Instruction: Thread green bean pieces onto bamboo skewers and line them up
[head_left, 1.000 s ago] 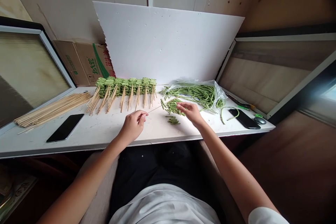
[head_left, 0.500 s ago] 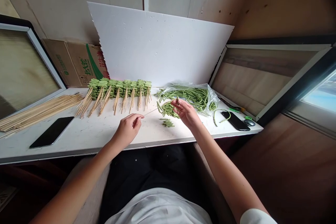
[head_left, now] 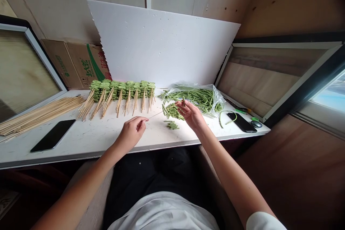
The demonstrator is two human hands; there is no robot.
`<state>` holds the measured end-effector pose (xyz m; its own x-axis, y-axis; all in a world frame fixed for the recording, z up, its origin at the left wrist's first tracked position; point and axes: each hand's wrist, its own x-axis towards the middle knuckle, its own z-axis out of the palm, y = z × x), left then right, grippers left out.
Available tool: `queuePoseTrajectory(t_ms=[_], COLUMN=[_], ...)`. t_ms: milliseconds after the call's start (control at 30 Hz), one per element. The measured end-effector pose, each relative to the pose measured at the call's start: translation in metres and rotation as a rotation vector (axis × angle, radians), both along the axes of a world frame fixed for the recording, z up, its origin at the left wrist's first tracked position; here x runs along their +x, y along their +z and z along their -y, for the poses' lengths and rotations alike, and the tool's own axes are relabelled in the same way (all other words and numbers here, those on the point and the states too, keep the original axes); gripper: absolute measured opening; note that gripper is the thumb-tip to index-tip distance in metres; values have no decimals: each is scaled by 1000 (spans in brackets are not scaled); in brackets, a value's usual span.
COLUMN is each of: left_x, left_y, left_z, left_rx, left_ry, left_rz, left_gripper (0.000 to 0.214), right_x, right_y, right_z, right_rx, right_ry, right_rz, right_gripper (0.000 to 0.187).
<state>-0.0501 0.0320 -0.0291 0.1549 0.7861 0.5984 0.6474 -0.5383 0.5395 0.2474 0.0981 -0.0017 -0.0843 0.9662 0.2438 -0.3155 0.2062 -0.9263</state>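
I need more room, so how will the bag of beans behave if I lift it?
The bag will probably sag, since its clear plastic looks thin and crumpled. The beans likely flex, as many lie in curves. Some might slip out at the left, where ends appear to stick past the plastic.

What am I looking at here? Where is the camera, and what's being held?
There is no machine here: these are a person's own bare hands, seen from a camera worn on the head, looking forward and down. The left hand pinches a thin, pale wooden skewer; the right hand holds a short green bean piece. On the long white table lie a heap of cut green bean pieces, long green beans partly in a clear plastic bag, a row of skewered green beans, a sheaf of bare wooden sticks and two flat black phones.
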Motion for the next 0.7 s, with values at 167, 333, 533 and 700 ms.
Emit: queuePoseTrajectory(t_ms=[167, 333, 533, 700], left_x=[0, 0, -1, -1], left_y=[1, 3, 3, 3], left_z=[2, 2, 2, 2], left_rx=[-17, -13, -10, -6], left_ry=[-7, -3, -1, -4], left_rz=[5, -12, -10, -15], left_gripper=[27, 26, 27, 28], right_x=[1, 2, 2, 1], right_y=[0, -1, -1, -2], right_z=[0, 1, 0, -1], right_rx=[-17, 1, 9, 6], right_ry=[9, -17, -39, -64], right_rz=[-40, 9, 0, 11], right_gripper=[37, 40, 39, 38])
